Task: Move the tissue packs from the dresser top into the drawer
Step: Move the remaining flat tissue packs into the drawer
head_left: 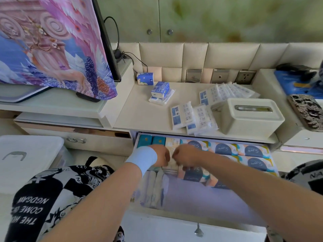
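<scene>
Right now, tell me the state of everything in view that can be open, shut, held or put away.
Drawer, open, partly filled with packs.
Left hand, in the drawer, fingers curled at the beige pack; grip blurred.
Right hand, likewise curled at that pack.
Loose tissue packs, on the dresser top, not yet moved.
Tissue box, upright, lid on.
Cupboard doors, shut.
Television, draped with a cloth.

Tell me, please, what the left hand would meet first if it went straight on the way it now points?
Probably the right hand, knuckles almost against the left hand above the open drawer. If it dips lower, the cream tissue pack beneath them comes first; depth is unclear here.
</scene>
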The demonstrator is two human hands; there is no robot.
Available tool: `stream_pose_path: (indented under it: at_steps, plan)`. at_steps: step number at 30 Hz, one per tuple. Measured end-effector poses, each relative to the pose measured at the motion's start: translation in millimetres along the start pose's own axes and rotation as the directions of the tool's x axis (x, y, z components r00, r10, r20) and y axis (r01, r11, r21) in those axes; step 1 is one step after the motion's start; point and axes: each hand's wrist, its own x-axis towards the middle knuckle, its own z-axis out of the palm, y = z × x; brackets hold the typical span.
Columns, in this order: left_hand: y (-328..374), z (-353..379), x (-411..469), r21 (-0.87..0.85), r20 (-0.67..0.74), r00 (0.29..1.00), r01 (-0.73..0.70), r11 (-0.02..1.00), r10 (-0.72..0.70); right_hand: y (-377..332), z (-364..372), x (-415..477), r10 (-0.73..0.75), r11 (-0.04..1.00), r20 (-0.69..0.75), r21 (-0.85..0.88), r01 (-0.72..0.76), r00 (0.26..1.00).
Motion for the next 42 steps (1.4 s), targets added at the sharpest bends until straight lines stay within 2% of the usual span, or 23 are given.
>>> stream_pose_path:
  at_steps: [1, 3, 4, 6, 10, 12, 17, 20, 22, 24, 26, 28, 30, 33, 35, 38, 40, 42]
  plan:
    - [1.1, -12.4, 4.0, -0.048, -0.087, 0.996, 0.000, 0.999, -0.005, 2.0, -21.8, 0.6, -0.007, 1.000, -0.153, -0.021, 0.004, 0.988]
    - [5.8, -35.9, 11.0, -0.203, -0.273, 0.962, -0.029, 0.979, -0.028, 12.6, -62.7, 1.0, 0.024, 0.999, -0.413, 0.035, -0.011, 0.910]
    - [9.7, -46.7, 14.1, -0.286, -0.348, 0.936, -0.058, 0.956, -0.047, 19.9, -80.3, -0.1, 0.047, 0.997, -0.479, 0.071, -0.014, 0.877]
    - [17.7, -64.6, 22.9, -0.390, -0.451, 0.889, -0.119, 0.913, -0.077, 36.9, -107.5, -2.0, 0.061, 0.997, -0.515, 0.062, -0.034, 0.855]
    - [33.3, -84.7, 52.3, -0.427, -0.507, 0.856, -0.146, 0.892, -0.103, 56.1, -126.8, 5.0, 0.094, 0.972, -0.485, -0.145, -0.186, 0.869]
    - [42.9, -90.2, 70.7, -0.430, -0.485, 0.864, -0.105, 0.896, -0.132, 58.1, -125.6, 14.5, 0.088, 0.961, -0.455, -0.194, -0.195, 0.886]
    - [62.8, -98.7, 111.5, -0.442, -0.322, 0.901, 0.128, 0.888, -0.291, 62.1, -111.8, 47.9, 0.181, 0.983, -0.392, 0.081, -0.162, 0.902]
    - [66.3, -101.0, 121.7, -0.503, -0.324, 0.866, 0.182, 0.845, -0.380, 56.7, -109.1, 62.0, 0.223, 0.951, -0.390, 0.290, -0.110, 0.893]
    - [63.5, -105.0, 124.2, -0.504, -0.340, 0.850, 0.197, 0.841, -0.402, 52.1, -113.2, 66.0, 0.245, 0.917, -0.318, 0.384, -0.113, 0.916]
    - [55.8, -110.5, 124.6, -0.511, -0.340, 0.857, 0.178, 0.841, -0.387, 48.7, -116.9, 67.0, 0.283, 0.878, -0.230, 0.452, -0.155, 0.931]
    - [46.6, -114.6, 121.0, -0.536, -0.316, 0.884, 0.134, 0.834, -0.345, 47.9, -118.4, 69.3, 0.267, 0.855, -0.213, 0.502, -0.129, 0.940]
    - [38.8, -118.0, 112.5, -0.578, -0.313, 0.904, 0.061, 0.814, -0.290, 48.4, -120.8, 70.7, 0.239, 0.852, -0.255, 0.517, -0.077, 0.937]
    - [31.0, -120.2, 101.2, -0.617, -0.367, 0.904, -0.061, 0.784, -0.218, 45.8, -124.8, 67.4, 0.210, 0.867, -0.316, 0.497, -0.027, 0.925]
    - [16.4, -121.3, 84.8, -0.571, -0.452, 0.884, -0.187, 0.799, -0.116, 42.7, -127.4, 61.7, 0.217, 0.852, -0.361, 0.523, 0.004, 0.907]
    - [5.4, -116.4, 76.5, -0.553, -0.434, 0.890, -0.142, 0.821, -0.139, 37.5, -123.6, 54.0, 0.239, 0.811, -0.307, 0.586, -0.015, 0.921]
    - [-4.0, -106.8, 63.9, -0.680, -0.379, 0.885, -0.067, 0.730, -0.271, 28.1, -113.4, 40.3, 0.225, 0.707, -0.211, 0.707, -0.010, 0.951]
    - [-8.6, -100.9, 56.7, -0.719, -0.380, 0.876, -0.077, 0.690, -0.298, 25.6, -104.7, 31.7, 0.197, 0.699, -0.195, 0.715, 0.002, 0.961]
    - [-11.9, -94.1, 50.0, -0.712, -0.383, 0.869, -0.061, 0.699, -0.313, 25.3, -95.7, 22.3, 0.171, 0.685, -0.164, 0.729, 0.003, 0.971]
